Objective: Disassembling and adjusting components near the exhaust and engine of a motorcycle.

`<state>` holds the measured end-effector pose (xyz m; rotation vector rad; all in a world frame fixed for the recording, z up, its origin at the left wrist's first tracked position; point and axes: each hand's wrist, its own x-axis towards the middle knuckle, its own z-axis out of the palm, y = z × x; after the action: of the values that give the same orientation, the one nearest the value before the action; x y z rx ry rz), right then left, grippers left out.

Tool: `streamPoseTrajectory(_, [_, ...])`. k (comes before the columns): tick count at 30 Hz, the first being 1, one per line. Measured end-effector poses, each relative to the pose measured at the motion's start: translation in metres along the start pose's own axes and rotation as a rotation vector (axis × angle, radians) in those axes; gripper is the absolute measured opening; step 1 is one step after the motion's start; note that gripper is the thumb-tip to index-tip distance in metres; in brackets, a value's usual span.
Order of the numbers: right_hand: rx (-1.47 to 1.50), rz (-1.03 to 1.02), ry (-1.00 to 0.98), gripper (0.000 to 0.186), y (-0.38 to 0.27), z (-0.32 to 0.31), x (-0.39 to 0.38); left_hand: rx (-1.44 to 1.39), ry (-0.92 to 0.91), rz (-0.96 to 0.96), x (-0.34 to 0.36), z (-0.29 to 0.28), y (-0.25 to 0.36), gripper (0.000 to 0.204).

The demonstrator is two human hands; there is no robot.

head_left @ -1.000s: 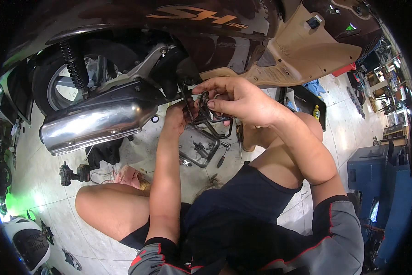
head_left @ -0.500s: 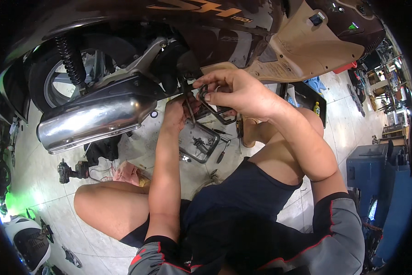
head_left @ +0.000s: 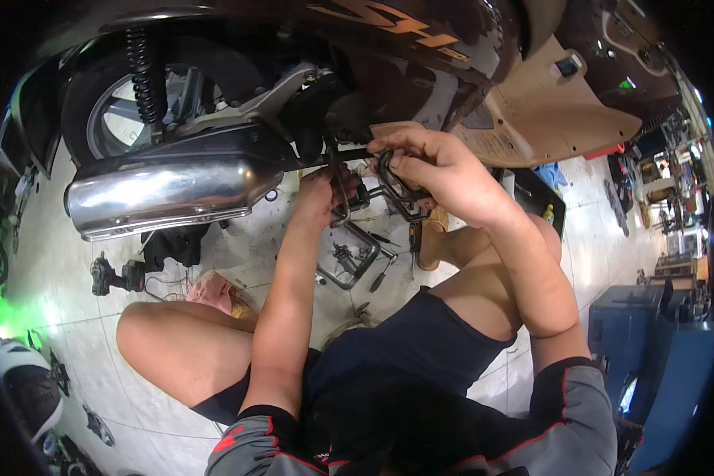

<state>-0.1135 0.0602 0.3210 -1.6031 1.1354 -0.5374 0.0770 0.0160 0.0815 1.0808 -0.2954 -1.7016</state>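
Note:
Below the dark scooter body (head_left: 404,47), to the right of the chrome muffler (head_left: 166,198), both my hands are on dark metal parts. My left hand (head_left: 325,194) has its fingers closed round a thin metal bar (head_left: 341,213) hanging under the engine. My right hand (head_left: 444,170) pinches a bent tubular metal piece (head_left: 387,170) with thumb and fingers, a little right of my left hand; whether both pieces join, I cannot tell. Under them on the floor lie a metal tray (head_left: 369,262) with small parts in it and some tools (head_left: 379,279).
A cordless drill (head_left: 117,278), black cloth (head_left: 174,246) and pink rag (head_left: 210,293) lie at left, above my bent leg. A black tray (head_left: 555,206) with blue cloth is at right, near a blue cabinet (head_left: 682,357) and cluttered shelves (head_left: 674,182). A white helmet (head_left: 19,357) sits far left.
The view has shifted slightly, with the scooter now sitting further right and lower in the picture. My hands keep their grip, and the held pieces have moved slightly with them.

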Motion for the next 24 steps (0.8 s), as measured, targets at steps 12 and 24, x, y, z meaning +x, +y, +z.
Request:
streamPoseTrajectory(12, [0.082,-0.004,0.002,0.034,0.012,0.0,0.0,0.036,0.034,0.001,0.018,-0.012,-0.01,0.012])
streamPoseTrajectory(24, [-0.059,-0.079,0.011,0.032,0.026,0.0,0.002,0.054,-0.007,0.032,0.03,-0.021,-0.005,0.015])
